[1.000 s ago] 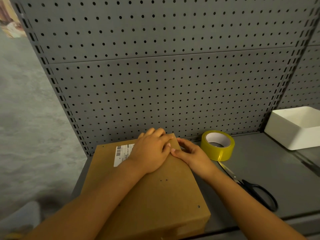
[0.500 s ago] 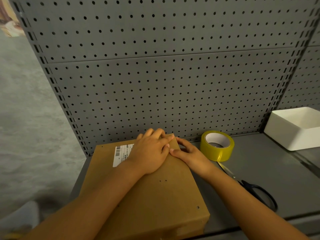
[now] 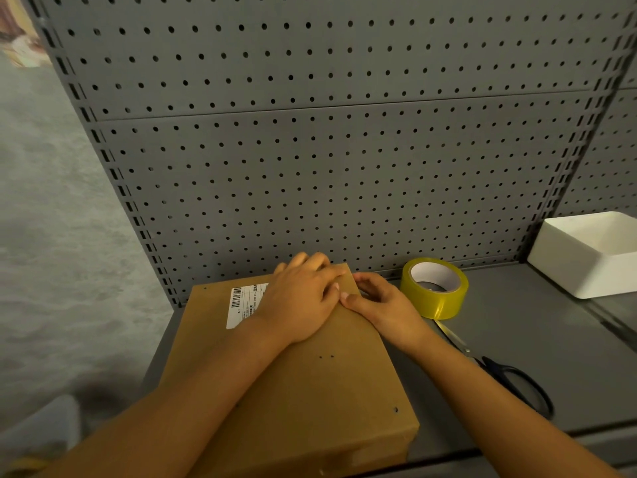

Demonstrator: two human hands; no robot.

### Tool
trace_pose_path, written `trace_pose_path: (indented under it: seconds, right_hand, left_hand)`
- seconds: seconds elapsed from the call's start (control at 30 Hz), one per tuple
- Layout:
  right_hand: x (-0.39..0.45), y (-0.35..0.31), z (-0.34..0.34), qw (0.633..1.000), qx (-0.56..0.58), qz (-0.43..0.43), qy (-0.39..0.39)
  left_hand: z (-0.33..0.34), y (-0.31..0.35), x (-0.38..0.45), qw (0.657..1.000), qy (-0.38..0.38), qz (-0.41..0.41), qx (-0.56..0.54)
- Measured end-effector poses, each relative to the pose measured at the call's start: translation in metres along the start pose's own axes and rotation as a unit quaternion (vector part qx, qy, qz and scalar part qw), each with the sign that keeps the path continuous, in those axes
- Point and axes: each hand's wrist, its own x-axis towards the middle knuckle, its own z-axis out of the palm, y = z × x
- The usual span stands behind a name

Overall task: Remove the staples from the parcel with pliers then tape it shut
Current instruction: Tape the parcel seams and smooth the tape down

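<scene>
A brown cardboard parcel with a white barcode label lies on the grey shelf. My left hand lies flat on the parcel's far top, fingers straight, pressing down. My right hand rests at the parcel's far right edge, thumb on the top face and fingers curved down over the side. Small staple holes dot the top of the parcel. A roll of yellow tape stands just right of my right hand. No pliers are in view.
Black-handled scissors lie on the shelf right of my right forearm. A white bin sits at the back right. A grey pegboard wall rises directly behind the parcel.
Almost nothing has changed. Both hands stay pressed on the parcel's far end, with only slight finger shifts.
</scene>
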Motion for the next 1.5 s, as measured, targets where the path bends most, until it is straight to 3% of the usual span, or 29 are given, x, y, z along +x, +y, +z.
trace_pose_path:
  seconds: [0.43, 0.6, 0.73, 0.9, 0.97, 1.07, 1.13, 1.23, 1.4, 1.5]
  right_hand:
    - [0.004, -0.016, 0.0, 0.995, -0.009, 0.03, -0.091]
    - [0.0, -0.014, 0.007, 1.0, -0.001, 0.011, -0.02]
    - [-0.005, -0.008, 0.006, 0.999, 0.005, 0.035, -0.028]
    - [-0.009, -0.011, -0.004, 0.994, -0.077, 0.034, -0.076]
    - [-0.007, -0.008, -0.012, 0.989, -0.143, -0.001, -0.042]
    - [-0.006, 0.004, -0.033, 0.964, -0.247, -0.056, 0.082]
    - [-0.007, 0.012, -0.052, 0.946, -0.293, -0.065, 0.125]
    - [-0.006, 0.023, -0.078, 0.91, -0.396, -0.021, 0.117]
    - [-0.008, 0.028, -0.094, 0.822, -0.565, 0.039, 0.068]
    - [-0.008, 0.028, -0.099, 0.809, -0.582, 0.036, 0.073]
  left_hand:
    - [0.003, -0.003, 0.001, 0.999, -0.029, 0.009, 0.02]
    - [0.004, -0.005, 0.0, 0.999, -0.042, 0.01, 0.012]
    - [0.002, -0.006, -0.001, 0.999, -0.036, 0.005, 0.01]
    - [0.001, -0.011, -0.001, 0.999, -0.046, 0.027, -0.005]
    - [0.0, -0.012, 0.0, 0.998, -0.047, 0.029, -0.014]
    - [0.001, -0.011, -0.002, 0.998, -0.054, 0.014, -0.037]
    - [0.001, -0.009, -0.005, 0.996, -0.056, -0.004, -0.07]
    - [-0.002, -0.006, -0.005, 0.993, -0.083, -0.027, -0.084]
    - [-0.006, -0.005, -0.007, 0.989, -0.093, -0.039, -0.107]
    - [-0.007, -0.004, -0.007, 0.987, -0.095, -0.043, -0.12]
